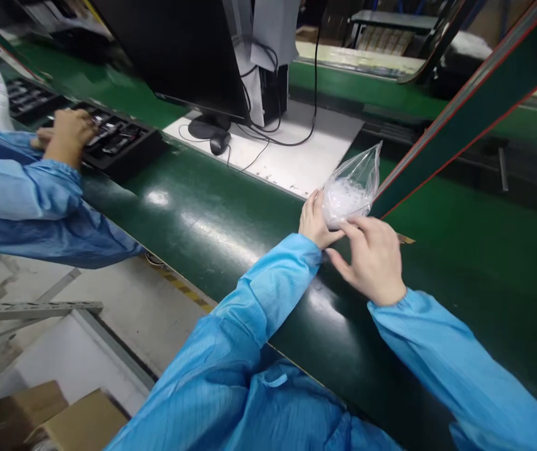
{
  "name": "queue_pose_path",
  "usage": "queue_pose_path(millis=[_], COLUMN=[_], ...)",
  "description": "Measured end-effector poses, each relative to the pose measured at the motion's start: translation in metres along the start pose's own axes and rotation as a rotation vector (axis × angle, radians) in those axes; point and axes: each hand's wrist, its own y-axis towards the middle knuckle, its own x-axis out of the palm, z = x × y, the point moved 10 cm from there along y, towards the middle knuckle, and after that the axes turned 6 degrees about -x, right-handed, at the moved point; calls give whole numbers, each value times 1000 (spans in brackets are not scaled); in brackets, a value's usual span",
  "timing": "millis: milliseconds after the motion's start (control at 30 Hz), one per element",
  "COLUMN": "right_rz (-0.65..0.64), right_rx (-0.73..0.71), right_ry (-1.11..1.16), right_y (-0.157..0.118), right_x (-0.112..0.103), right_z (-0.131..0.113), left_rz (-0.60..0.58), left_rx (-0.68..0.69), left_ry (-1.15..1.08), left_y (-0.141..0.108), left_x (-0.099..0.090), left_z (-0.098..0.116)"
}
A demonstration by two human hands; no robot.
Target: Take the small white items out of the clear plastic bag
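A clear plastic bag [350, 188] with whitish, translucent contents is at the right of centre, above the green bench [221, 232]. My left hand [316, 220] is closed on the bag's left and lower side. At the bag's lower edge is my right hand [374, 257], its fingertips touching the plastic and its thumb held apart from the fingers. The bag's top corner points up and away from me. What the contents are is too small to tell.
A monitor [178, 56] and a black mouse [220, 142] stand on a white board [306, 150]. At the left, a person's hand [73, 131] reaches over black trays [127, 147] of parts. A green, red-edged panel [465, 119] slants up at the right. Cardboard boxes [80, 423] lie lower left.
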Motion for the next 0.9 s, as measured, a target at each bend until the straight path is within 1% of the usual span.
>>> queue_pose_path(millis=[67,133,167,200,267,367,400,467,533,633,667,733,800,833,867,900], right_rz=[-142,-245,-265,-262,-184,13,53,68,-2,-183,-263,-411,-537,-574,-584,-527], right_rx=[-41,-45,-37,-8,107,296,332,386,413,386,380,373,381,399,419,461], right_ry=[-114,-182,-175,-137,2,233,313,459,560,570,565,583,574,536,469,378], right_y=[32,52,58,63,73,83,85,86,86,89,90,94,97,97,95,91], right_x=[19,33,35,32,14,-25,-34,-44,-50,-56,-54,-42,-22,-13,-7,-10], right_z=[-4,6,13,23,46,78,84,93,95,92,92,91,90,93,97,108], left_rz=[-19,-50,-58,-61,-60,-56,-61,-76,-98,-106,-109,-124,-155,-171,-187,-206], left_rx=[-10,0,13,27,45,8,-20,-79,-124,-207,-227,-234,-213,-209,-211,-214], left_ry=[-29,-67,-93,-120,-170,-209,-217,-236,-250,-268,-274,-282,-282,-283,-287,-296], left_y=[2,3,3,3,4,8,9,12,13,14,14,15,16,17,17,17], left_x=[6,9,9,8,6,5,6,9,12,13,12,11,9,7,4,2], left_z=[-3,-3,-2,0,3,1,-2,-7,-11,-20,-23,-26,-26,-24,-22,-18])
